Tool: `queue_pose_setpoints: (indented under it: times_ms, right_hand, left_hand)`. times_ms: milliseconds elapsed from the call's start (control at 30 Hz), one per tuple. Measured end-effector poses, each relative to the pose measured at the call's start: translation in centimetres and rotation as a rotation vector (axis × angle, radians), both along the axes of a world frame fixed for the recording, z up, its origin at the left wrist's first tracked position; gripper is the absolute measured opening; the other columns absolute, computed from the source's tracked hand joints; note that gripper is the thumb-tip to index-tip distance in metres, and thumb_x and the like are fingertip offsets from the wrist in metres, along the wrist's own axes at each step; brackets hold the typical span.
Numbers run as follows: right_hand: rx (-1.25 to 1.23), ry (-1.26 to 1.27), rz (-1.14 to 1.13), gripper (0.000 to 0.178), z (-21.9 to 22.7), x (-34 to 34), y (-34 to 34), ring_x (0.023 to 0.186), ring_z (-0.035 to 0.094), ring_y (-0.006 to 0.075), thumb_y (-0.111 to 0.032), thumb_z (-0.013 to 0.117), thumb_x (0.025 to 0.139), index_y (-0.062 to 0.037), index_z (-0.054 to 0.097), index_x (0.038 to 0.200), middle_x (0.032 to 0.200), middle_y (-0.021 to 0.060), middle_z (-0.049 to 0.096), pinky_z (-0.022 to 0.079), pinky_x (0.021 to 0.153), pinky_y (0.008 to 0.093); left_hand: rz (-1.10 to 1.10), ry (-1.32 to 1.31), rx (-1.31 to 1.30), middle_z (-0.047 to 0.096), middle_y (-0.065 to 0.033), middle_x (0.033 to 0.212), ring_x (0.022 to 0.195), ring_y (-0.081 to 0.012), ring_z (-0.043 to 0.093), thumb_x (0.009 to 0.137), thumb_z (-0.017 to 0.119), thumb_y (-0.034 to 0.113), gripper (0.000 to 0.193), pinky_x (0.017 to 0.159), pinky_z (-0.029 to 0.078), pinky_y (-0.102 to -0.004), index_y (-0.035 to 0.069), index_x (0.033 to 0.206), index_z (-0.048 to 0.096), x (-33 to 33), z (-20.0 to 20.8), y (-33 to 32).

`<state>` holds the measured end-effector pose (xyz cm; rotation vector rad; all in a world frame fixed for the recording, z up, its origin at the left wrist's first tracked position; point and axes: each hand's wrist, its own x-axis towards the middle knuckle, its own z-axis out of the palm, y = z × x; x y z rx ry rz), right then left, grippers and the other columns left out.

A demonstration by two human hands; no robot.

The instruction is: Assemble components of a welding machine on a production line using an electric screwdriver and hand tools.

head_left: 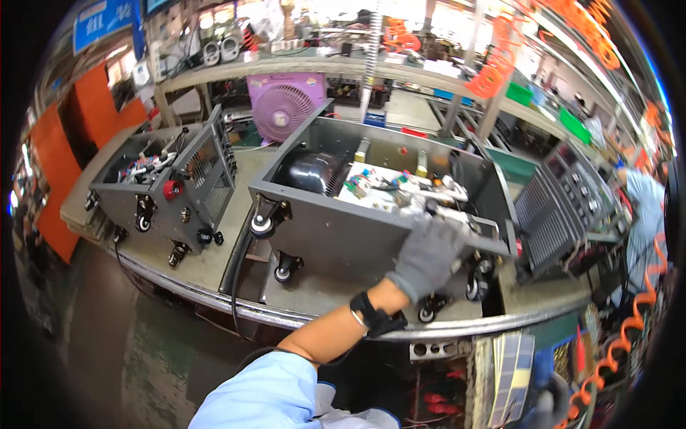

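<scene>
My left hand (429,257), in a grey work glove with a black strap at the wrist, reaches over the near right rim of a large dark grey metal casing (336,239). Its fingers are blurred against the rim, so I cannot tell whether they grip it. Inside the casing lie a black rounded part (309,171) and a white board with coloured wires (379,187). Casters (266,217) are fixed to the casing's near-facing side. At the lower right, a blurred dark grey shape (547,407) may be my right hand; its fingers cannot be made out.
A smaller open casing (153,207) with casters stands left on the bench (207,275). Behind is a purple fan (282,107). To the right stands a slatted panel with knobs (572,200). An orange coiled hose (636,322) hangs near a person in blue (643,207).
</scene>
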<state>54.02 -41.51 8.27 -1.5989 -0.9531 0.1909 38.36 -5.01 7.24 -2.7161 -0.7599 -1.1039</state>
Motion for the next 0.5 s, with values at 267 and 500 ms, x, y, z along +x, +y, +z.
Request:
queue_pose_setpoints:
  times_ms: [267, 500]
  right_hand:
    - [-0.37, -0.809, 0.101, 0.093, 6.9, -0.6, 26.6, 0.125, 0.029, 0.0381, -0.034, 0.077, 0.051, -0.0087, 0.039, 0.131, 0.136, 0.0193, 0.03, 0.026, 0.101, 0.0454]
    - [-0.349, -0.859, 0.1, 0.046, 5.5, -1.6, 29.9, 0.116, 0.034, 0.0395, -0.029, 0.077, 0.05, -0.0089, 0.061, 0.088, 0.103, 0.0082, 0.057, 0.029, 0.097, 0.0502]
  left_hand:
    - [-0.174, 0.035, -0.235, 0.046, -0.0146, 0.12, 0.116, -0.0307, 0.04, 0.074, 0.059, 0.036, 0.058, 0.1, 0.027, -0.0438, 0.007, 0.122, 0.046, -5.3, 4.7, 1.1]
    - [0.312, 0.065, -0.328, 0.053, -0.0084, 0.1, 0.1, -0.0266, 0.046, 0.068, 0.06, 0.054, 0.052, 0.09, 0.032, -0.0421, 0.009, 0.094, 0.058, -17.5, 8.0, 6.7]
